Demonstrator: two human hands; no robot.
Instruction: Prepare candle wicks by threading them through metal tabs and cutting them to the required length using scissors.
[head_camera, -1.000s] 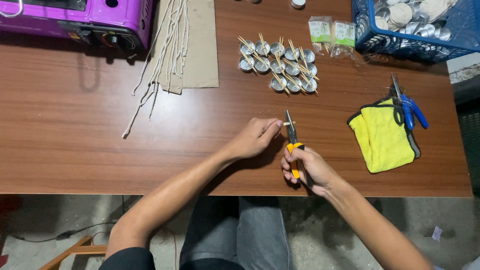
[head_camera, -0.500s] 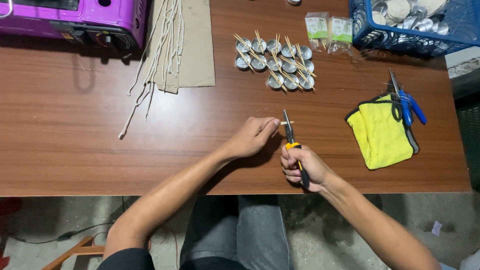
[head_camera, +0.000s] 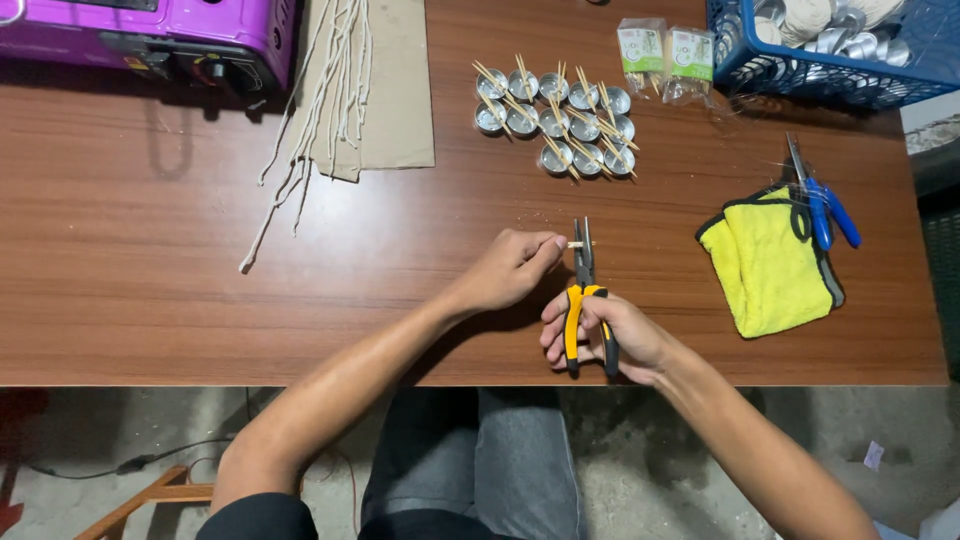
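Pliers (head_camera: 583, 290) in right hand (head_camera: 610, 335), small stick (head_camera: 577, 244) pinched between left hand (head_camera: 510, 270) fingers.

The person's two forearms are bare to above the elbow, with no watch, ring or glove on the left hand (head_camera: 505, 272) or the right hand (head_camera: 610, 338). A black sleeve edge shows at the left upper arm. Grey trousers cover the legs.

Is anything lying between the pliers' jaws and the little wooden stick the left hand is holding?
Nothing visible does. The left hand pinches the wooden stick at its fingertips, and the pliers in the right hand already have their open jaws around it.
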